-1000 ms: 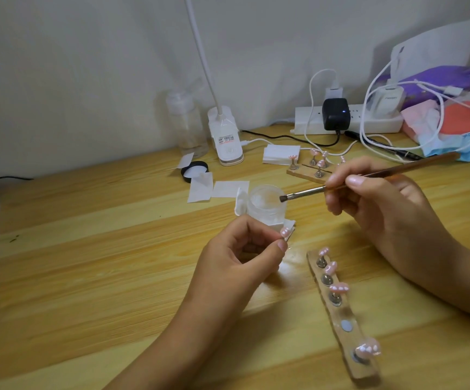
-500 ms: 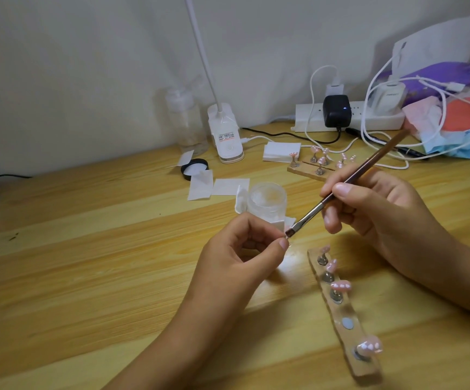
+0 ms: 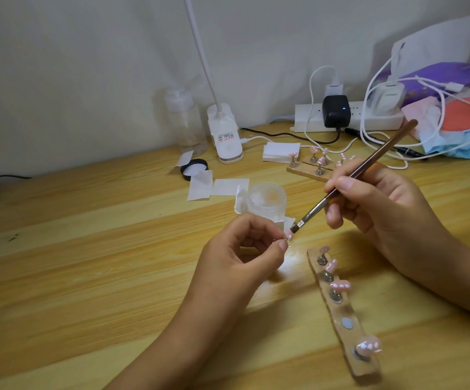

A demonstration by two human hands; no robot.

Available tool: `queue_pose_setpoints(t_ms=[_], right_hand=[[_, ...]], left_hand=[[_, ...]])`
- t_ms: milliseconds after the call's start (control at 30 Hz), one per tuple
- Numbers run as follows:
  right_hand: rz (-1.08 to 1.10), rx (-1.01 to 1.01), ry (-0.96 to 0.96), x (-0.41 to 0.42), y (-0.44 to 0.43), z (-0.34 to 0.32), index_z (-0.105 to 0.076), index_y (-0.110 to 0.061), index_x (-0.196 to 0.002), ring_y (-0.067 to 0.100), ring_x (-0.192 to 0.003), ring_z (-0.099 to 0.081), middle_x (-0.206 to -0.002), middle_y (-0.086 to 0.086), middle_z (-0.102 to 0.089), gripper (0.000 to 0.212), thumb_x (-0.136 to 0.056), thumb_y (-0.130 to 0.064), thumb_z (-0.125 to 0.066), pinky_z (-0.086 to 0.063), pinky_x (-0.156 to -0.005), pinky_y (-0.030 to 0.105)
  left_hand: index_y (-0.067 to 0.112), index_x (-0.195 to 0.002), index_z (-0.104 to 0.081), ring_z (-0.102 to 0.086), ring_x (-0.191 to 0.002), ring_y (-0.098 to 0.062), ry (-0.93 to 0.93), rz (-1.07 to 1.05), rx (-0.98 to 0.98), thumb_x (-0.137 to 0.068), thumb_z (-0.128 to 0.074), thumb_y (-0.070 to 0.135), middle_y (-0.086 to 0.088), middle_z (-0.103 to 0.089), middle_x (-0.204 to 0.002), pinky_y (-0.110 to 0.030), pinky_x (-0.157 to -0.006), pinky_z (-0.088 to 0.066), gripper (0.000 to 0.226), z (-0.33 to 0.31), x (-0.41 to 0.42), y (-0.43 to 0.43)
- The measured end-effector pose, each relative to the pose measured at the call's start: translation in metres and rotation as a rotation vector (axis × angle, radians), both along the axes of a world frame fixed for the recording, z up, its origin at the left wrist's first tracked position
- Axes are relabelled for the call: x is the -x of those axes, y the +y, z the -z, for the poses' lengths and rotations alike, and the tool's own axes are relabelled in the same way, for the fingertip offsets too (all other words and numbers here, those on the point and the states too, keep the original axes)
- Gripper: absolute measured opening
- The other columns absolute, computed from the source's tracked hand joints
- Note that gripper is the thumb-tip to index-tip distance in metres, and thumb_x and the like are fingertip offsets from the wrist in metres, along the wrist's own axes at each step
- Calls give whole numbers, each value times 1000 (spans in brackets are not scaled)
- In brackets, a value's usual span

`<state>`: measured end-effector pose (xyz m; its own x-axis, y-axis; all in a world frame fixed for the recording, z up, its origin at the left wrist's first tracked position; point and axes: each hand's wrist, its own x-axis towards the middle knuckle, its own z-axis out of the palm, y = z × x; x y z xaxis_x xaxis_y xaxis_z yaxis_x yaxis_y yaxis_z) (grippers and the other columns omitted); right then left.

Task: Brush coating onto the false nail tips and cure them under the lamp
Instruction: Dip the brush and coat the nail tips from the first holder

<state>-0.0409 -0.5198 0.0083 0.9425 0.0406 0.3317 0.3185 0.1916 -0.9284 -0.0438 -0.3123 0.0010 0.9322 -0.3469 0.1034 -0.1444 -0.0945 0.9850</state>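
Note:
My left hand (image 3: 245,249) pinches a small stand carrying a pink false nail tip (image 3: 374,237) between thumb and fingers. My right hand (image 3: 380,209) grips a thin brown brush (image 3: 369,166), whose bristle end touches that tip. Just behind stands an open clear jar of coating (image 3: 267,201). A wooden holder strip (image 3: 343,313) lies at the lower right with several pink tips on metal stands and one bare magnet spot. A second wooden holder (image 3: 310,171) with more tips lies further back. The white clip lamp (image 3: 226,136) stands at the rear.
White wipes (image 3: 217,187) and a black jar lid (image 3: 194,167) lie behind the jar. A clear bottle (image 3: 184,122), a pad stack (image 3: 280,152), a power strip (image 3: 349,116) with chargers and cables, and bags (image 3: 459,116) crowd the back right of the wooden desk.
My right hand swung the brush from the jar's rim down to the nail tip pinched in my left hand, tilting the handle steeper. The left hand stayed put.

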Motion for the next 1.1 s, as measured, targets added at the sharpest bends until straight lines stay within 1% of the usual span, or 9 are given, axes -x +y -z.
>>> queue_pose_setpoints(t_ms=[67, 167, 333, 400, 500, 600, 733, 867, 1100], right_hand=[[-39, 13, -5, 1, 1, -1, -71, -24, -83, 13, -62, -63, -68, 2, -64, 12, -88, -19, -61, -52, -61, 21], [-41, 47, 3, 1, 2, 0, -71, -25, -84, 14, -62, -64, -68, 3, -65, 12, -88, -18, -62, -53, -62, 21], [52, 59, 22, -2, 1, 3, -69, -23, -80, 14, -60, -62, -66, 5, -66, 15, -88, -18, -57, -52, -62, 21], [55, 36, 17, -3, 1, 2, -70, -25, -80, 14, -61, -62, -65, 4, -65, 17, -89, -19, -56, -52, -62, 21], [0, -5, 5, -1, 0, -1, -71, -26, -81, 13, -63, -64, -70, 1, -65, 14, -88, -20, -61, -52, -62, 21], [-36, 32, -1, 1, 2, -1, -71, -24, -84, 14, -64, -65, -72, 2, -66, 10, -87, -20, -63, -53, -62, 21], [50, 30, 6, -2, 2, 2, -67, -18, -83, 15, -62, -63, -65, 5, -66, 13, -88, -17, -56, -52, -62, 21], [20, -28, -17, -1, 0, 1, -70, -23, -83, 15, -66, -65, -69, 1, -66, 22, -90, -14, -51, -53, -64, 21], [-56, -19, -7, 0, 2, -1, -72, -24, -83, 15, -69, -68, -70, 2, -66, 18, -87, -14, -57, -54, -67, 23]], left_hand=[[27, -79, -70, -60, -72, -6, -5, 5, -4, -78, -70, 22, 10, -66, -77, -28, -68, -54, 5, -1, 0, 0], [29, -77, -70, -59, -71, -3, -10, 9, 3, -78, -69, 21, 12, -64, -75, -19, -66, -51, 7, -1, 0, 1], [28, -77, -69, -58, -72, -2, -7, 11, 6, -80, -70, 18, 5, -65, -77, -12, -64, -47, 10, 0, -1, 0], [28, -77, -69, -57, -70, -2, 1, 9, 11, -79, -70, 19, 8, -64, -75, -12, -63, -46, 9, 0, -1, 0], [28, -76, -69, -58, -70, -2, 2, 7, 13, -78, -70, 21, -1, -65, -77, -12, -62, -46, 8, 0, 0, 0], [28, -76, -69, -57, -68, -2, 9, 14, 19, -77, -69, 20, 7, -64, -74, -12, -62, -46, 9, 0, 0, 0], [27, -77, -70, -59, -71, -4, 24, 10, 33, -77, -70, 21, 3, -68, -78, -15, -64, -48, 6, -1, -1, 0], [28, -75, -72, -63, -70, -5, 86, -16, 78, -74, -72, 24, 0, -75, -86, -19, -64, -51, 5, 0, -1, 0], [28, -72, -72, -63, -64, -6, 98, -21, 78, -72, -74, 24, 5, -72, -74, -19, -64, -51, 5, 1, -1, -1]])
